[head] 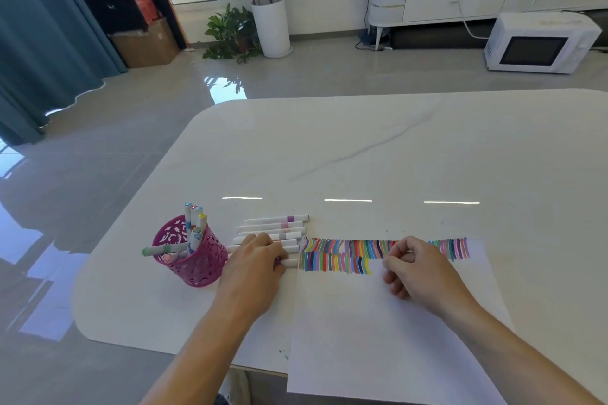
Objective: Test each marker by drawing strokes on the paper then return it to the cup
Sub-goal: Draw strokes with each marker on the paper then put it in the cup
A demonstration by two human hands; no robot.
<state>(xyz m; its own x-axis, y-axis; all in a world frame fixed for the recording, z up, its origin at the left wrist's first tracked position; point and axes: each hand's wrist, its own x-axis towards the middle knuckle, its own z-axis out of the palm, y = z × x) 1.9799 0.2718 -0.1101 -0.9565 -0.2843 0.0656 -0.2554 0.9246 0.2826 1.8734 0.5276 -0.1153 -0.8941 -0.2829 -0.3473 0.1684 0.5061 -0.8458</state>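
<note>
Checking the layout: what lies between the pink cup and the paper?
A row of markers lying flat, the left hand gripping the nearest one; head view shows it.

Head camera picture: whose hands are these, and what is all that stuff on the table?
A person wears a camera on their head, so you see what they see: their own two hands. On the white table stands a pink cup with some markers in it. Beside it, a row of more lies flat. The left hand grips the nearest marker of that row. The right hand rests curled on the paper, which has lines of coloured strokes. I cannot tell whether it holds anything.
</note>
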